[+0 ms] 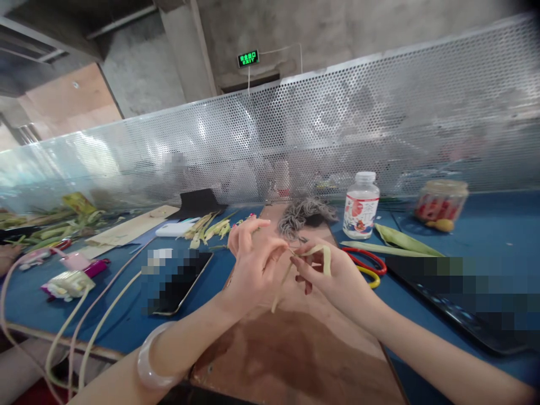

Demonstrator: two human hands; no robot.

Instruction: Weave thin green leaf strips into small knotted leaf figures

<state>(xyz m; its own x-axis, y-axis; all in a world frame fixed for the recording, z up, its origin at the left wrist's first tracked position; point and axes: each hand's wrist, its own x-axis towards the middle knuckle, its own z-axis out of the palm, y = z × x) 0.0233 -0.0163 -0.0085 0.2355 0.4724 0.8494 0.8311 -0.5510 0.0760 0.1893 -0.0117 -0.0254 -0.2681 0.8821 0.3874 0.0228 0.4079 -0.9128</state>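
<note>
- Blue worktable (126, 323) is backed by a perforated metal screen (379, 112); a brown board (295, 349) is laid at centre.
- Head view: a pale leaf strip (281, 288) is held above the board, between both hands.
- Left hand (253, 261) is pinched on the strip; right hand (337, 278) is closed on its looped end.
- A bottle (361, 205) is stood behind, apart.
</note>
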